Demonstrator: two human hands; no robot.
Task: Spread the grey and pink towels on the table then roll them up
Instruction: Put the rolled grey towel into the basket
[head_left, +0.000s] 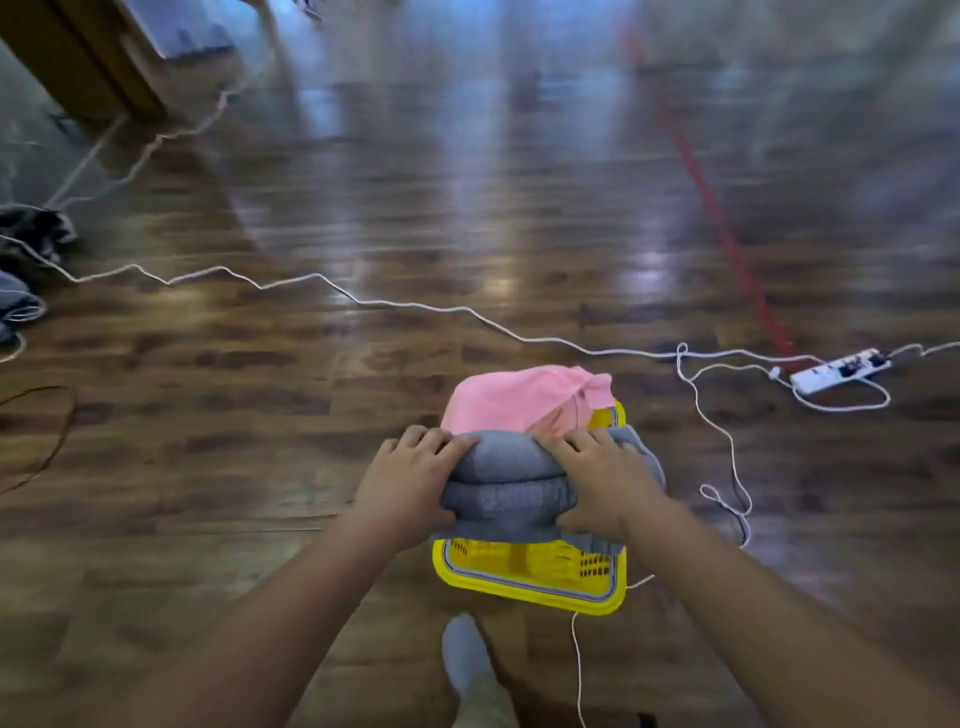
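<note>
A folded grey towel (506, 483) is bunched between both my hands above a yellow plastic basket (530, 582) that stands on the wooden floor. My left hand (405, 483) grips the towel's left end and my right hand (602, 478) grips its right end. Behind the grey towel, a pink towel (514, 397) lies crumpled over the far part of the basket. No table is in view.
A white cable (363, 301) zigzags across the floor to a white power strip (836, 370) at the right. A red line (727, 234) runs along the floor. Dark cloth (26, 234) lies at the left edge. A socked foot (467, 654) stands just before the basket.
</note>
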